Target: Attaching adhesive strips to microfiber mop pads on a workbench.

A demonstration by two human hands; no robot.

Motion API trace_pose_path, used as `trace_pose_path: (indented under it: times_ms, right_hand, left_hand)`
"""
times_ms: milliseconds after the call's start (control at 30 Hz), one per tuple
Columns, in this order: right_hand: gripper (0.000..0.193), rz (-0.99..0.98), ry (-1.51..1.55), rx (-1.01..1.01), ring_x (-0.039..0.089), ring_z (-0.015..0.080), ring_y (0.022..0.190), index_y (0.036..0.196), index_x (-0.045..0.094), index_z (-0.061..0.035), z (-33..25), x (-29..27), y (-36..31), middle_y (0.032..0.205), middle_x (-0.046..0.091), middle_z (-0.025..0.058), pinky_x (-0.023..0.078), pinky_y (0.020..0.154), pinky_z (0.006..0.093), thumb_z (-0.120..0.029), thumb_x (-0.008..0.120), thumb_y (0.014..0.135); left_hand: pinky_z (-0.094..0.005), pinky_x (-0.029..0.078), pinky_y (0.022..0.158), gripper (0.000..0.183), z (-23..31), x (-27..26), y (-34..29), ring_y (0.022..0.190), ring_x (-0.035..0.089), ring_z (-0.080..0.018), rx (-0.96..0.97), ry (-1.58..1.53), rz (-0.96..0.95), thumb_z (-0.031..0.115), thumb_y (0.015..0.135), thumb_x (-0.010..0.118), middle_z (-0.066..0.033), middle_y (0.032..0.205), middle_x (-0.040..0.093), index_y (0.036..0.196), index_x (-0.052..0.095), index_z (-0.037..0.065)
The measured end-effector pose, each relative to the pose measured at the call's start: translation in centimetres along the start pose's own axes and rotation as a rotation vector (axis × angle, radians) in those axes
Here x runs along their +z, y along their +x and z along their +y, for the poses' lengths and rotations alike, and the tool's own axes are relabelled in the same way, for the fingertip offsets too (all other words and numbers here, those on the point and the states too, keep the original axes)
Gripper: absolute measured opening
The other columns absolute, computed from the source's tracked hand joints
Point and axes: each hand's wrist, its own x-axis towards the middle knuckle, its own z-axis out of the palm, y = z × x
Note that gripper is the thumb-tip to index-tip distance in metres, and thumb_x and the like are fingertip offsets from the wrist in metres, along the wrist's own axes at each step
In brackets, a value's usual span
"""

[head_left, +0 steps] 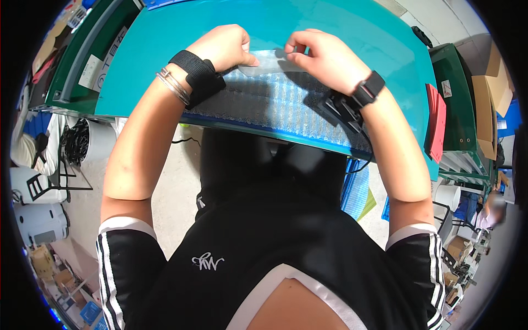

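Observation:
A translucent plastic strip [268, 66] stretches between my hands above the teal table. My left hand [226, 47] is closed, its thumb and fingers pinching the strip's left end. On the other side my right hand [327, 58] is curled, with thumb and forefinger pinched at the strip's upper right edge; its remaining fingers are folded in. Below both hands lies a silvery bubble-wrap sheet [261, 99], flat along the near table edge, with blue showing along its lower side. Shadows of my hands fall across it.
The teal table [379, 41] has red sheets [435, 124] hanging at its right edge. A green cabinet [456, 93] with cardboard boxes [489, 104] stands to the right. Green shelving [91, 60] is at left, near a white bin [100, 142] holding black cables.

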Motion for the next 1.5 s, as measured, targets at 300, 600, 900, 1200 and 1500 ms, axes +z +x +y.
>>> trace_pose_path:
  times_ms: [300, 600, 900, 1200, 1500]
  right_hand:
    - [0.012, -0.182, -0.054, 0.120, 0.061, 0.0303, 0.079, 0.092, 0.059, -0.0035, 1.9, 3.0, 2.1, 0.082, 0.064, 0.0138, 0.048, 0.072, 0.0393, -0.014, 0.062, 0.087]
    - [0.013, -0.201, -0.085, 0.198, 0.065, 0.0351, 0.087, 0.092, 0.065, -0.0036, 1.4, 3.1, 2.5, 0.089, 0.069, 0.0173, 0.051, 0.078, 0.0427, -0.014, 0.059, 0.086]
    - [0.017, -0.139, -0.181, 0.120, 0.065, 0.0376, 0.090, 0.093, 0.067, -0.0028, -2.2, 5.0, 2.9, 0.096, 0.068, 0.0196, 0.052, 0.080, 0.0437, -0.013, 0.057, 0.085]
    - [0.015, -0.160, -0.177, 0.147, 0.064, 0.0358, 0.091, 0.091, 0.065, -0.0022, -1.9, 5.7, 3.3, 0.094, 0.067, 0.0178, 0.050, 0.080, 0.0425, -0.014, 0.057, 0.086]
    - [0.017, -0.102, -0.299, 0.147, 0.065, 0.0345, 0.095, 0.094, 0.068, -0.0053, -3.0, 4.2, 2.3, 0.098, 0.067, 0.0171, 0.050, 0.084, 0.0442, -0.011, 0.057, 0.082]
  left_hand:
    - [-0.0369, 0.041, 0.050, 0.042, -1.7, 1.1, 0.0, 0.051, 0.046, -0.0193, -0.009, -0.013, -0.030, 0.029, 0.074, 0.083, -0.0095, 0.053, 0.049, 0.065, 0.054, 0.001]
    - [-0.0345, 0.038, 0.049, 0.042, -2.3, 0.9, -0.1, 0.050, 0.044, -0.0157, 0.037, -0.042, -0.022, 0.030, 0.077, 0.082, -0.0050, 0.053, 0.048, 0.063, 0.054, 0.002]
    - [-0.0314, 0.033, 0.047, 0.044, -5.0, -0.1, -2.4, 0.052, 0.035, -0.0101, -0.074, -0.099, -0.082, 0.029, 0.082, 0.078, 0.0017, 0.053, 0.041, 0.060, 0.048, 0.005]
    - [-0.0324, 0.035, 0.048, 0.043, -5.1, 0.2, -2.5, 0.054, 0.037, -0.0111, -0.063, -0.129, -0.056, 0.028, 0.081, 0.078, -0.0003, 0.054, 0.042, 0.061, 0.048, 0.004]
    - [-0.0399, 0.045, 0.057, 0.038, -1.3, -0.8, -3.8, 0.058, 0.054, -0.0275, -0.031, -0.108, 0.058, 0.029, 0.079, 0.076, -0.0150, 0.060, 0.055, 0.066, 0.054, 0.001]
